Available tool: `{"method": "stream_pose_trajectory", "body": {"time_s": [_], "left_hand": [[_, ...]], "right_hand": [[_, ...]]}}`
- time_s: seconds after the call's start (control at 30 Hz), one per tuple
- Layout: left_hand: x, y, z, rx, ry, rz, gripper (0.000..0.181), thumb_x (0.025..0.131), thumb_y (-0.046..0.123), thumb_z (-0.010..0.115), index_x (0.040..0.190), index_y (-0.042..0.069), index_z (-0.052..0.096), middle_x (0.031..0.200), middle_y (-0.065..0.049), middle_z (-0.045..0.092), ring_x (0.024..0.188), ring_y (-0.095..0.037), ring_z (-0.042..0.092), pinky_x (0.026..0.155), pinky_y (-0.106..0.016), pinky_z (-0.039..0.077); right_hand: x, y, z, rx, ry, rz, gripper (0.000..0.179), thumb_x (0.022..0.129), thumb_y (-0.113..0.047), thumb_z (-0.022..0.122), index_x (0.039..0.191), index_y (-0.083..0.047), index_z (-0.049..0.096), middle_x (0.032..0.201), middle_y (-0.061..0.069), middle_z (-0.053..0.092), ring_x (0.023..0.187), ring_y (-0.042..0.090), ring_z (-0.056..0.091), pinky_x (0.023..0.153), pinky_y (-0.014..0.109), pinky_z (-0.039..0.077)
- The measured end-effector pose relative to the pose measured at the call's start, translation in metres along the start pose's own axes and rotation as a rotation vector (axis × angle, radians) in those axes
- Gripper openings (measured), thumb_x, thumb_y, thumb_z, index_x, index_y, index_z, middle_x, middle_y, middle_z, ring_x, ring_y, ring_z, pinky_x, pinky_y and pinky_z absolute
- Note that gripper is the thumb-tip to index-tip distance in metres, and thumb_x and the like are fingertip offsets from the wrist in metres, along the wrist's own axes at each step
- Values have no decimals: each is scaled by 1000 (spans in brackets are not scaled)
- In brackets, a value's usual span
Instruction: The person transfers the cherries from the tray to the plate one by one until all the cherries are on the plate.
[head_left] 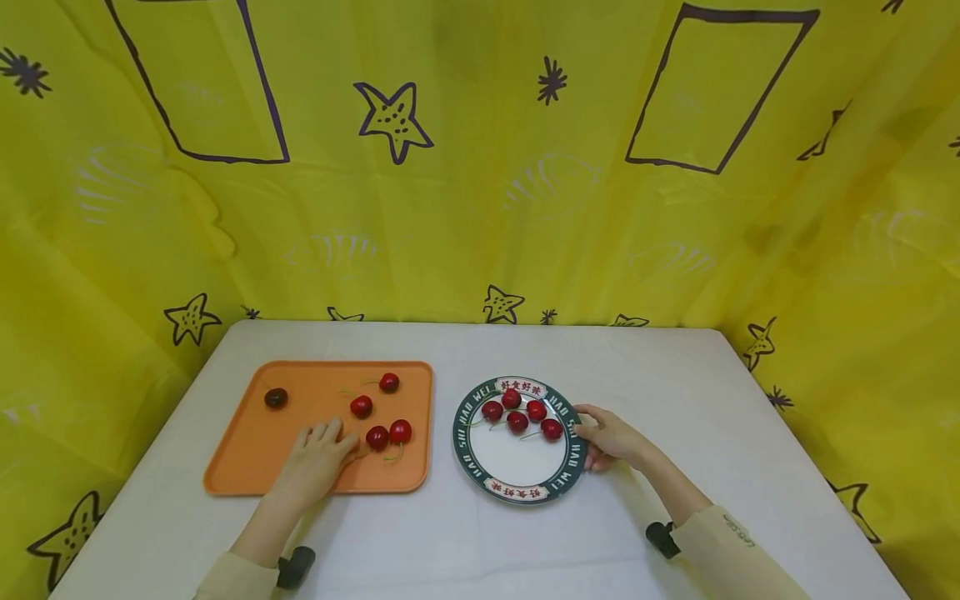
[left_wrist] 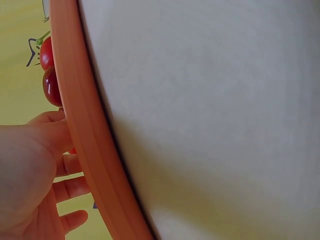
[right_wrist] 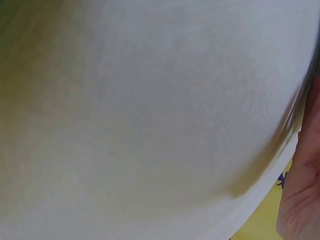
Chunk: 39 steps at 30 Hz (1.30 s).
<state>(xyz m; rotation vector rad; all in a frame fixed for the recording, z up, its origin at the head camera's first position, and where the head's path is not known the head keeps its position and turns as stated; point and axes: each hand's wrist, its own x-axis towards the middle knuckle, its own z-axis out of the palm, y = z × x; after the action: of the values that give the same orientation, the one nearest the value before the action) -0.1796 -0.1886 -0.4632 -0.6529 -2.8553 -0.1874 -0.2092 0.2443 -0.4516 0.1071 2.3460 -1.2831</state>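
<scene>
Nearest the camera are the person's pale sleeves [head_left: 738, 554], each wrist bearing a dark device [head_left: 296, 567], and beyond them the two hands are apart over the worktop [head_left: 637, 358].

The likeliest trouble sits beside the left hand [head_left: 318, 462]: a dark red cherry [head_left: 377, 438] and a brighter cherry [head_left: 401, 432] lie close against each other, so a clumsy grasp at one could send the other rolling. Their thin stems might also snag or tear if tugged. By the right hand [head_left: 618, 437], a jerk or tilt of the plate [head_left: 517, 467] could set its loose fruit rolling, since round cherries have little to stop them there.

The left hand dips into the orange tray [head_left: 247, 450] with fingers loosely bent; the rim hides some fingertips in the left wrist view, so whether they pinch anything I cannot tell. That close pair lies just to its right; two more cherries [head_left: 362, 407] lie ahead and rightward, and a blackish fruit [head_left: 276, 398] ahead and leftward. The right hand grips the plate's edge, thumb over the rim. Five cherries [head_left: 517, 422] rest on the plate, left of that hand.
</scene>
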Motion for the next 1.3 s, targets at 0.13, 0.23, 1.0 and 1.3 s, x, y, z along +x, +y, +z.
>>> {"method": "stream_pose_trajectory", "body": {"time_s": [0.13,0.23,1.0,1.3], "left_hand": [[1,2,-3,-4,-3,28,8,84,17,63,84,15,55,86,-6,37,88,-31,46,86,-53,36],[2,2,-3,-4,-4,37,8,84,16,62,83,16,55,85,-5,36,88,-30,45,85,-52,36],[36,20,-15,80,152,128,29,74,3,72,97,16,58,94,-9,44,97,-32,47,91,-50,37],[59,52,-14,47,99,151,31,78,-1,67,100,19,57,102,-10,45,103,-30,43,96,-49,34]], "right_hand": [[0,1,0,3,3,2,47,96,-17,45,139,-6,30,57,7,57,42,14,54,45,22,47],[1,1,0,5,6,4,47,96,-17,45,139,-7,30,57,7,57,42,14,54,45,23,47],[1,3,1,-1,16,-8,47,95,-17,46,139,-6,31,57,8,57,41,14,54,44,23,47],[0,1,0,4,5,-8,48,95,-17,46,139,-6,30,56,8,57,41,13,53,44,22,46]]}}
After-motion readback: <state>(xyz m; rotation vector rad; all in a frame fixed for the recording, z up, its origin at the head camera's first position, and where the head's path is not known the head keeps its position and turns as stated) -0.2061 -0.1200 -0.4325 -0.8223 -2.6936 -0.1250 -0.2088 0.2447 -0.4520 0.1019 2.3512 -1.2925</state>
